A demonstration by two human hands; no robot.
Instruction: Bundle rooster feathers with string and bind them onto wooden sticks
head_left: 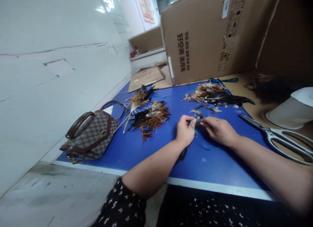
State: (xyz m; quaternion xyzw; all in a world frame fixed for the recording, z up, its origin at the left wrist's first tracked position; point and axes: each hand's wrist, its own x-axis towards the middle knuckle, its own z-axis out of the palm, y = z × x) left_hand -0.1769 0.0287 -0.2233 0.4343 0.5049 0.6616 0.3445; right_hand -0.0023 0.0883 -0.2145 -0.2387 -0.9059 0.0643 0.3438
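My left hand [185, 132] is closed in a pinch around a small bunch of feathers [197, 113], whose light ends stick up past the fingertips. Dark feathers [181, 156] show below that hand. Close beside it, my right hand [221, 131] is closed with thumb and fingers together on a thin blue-green string [198, 133] at the bunch. The string's loose end trails over the blue tabletop [151, 157]. A few loose feathers [213, 109] lie just beyond my hands. Exactly how the string passes around the bunch is hidden by my fingers.
Brown and black feather piles [207, 93] [156, 115] lie on the table, with a feather bunch [140, 98] farther left. Scissors [271, 132] and a white cylindrical container [286, 111] are right. A patterned handbag [95, 135] stands left. A large cardboard box [202, 41] rises behind.
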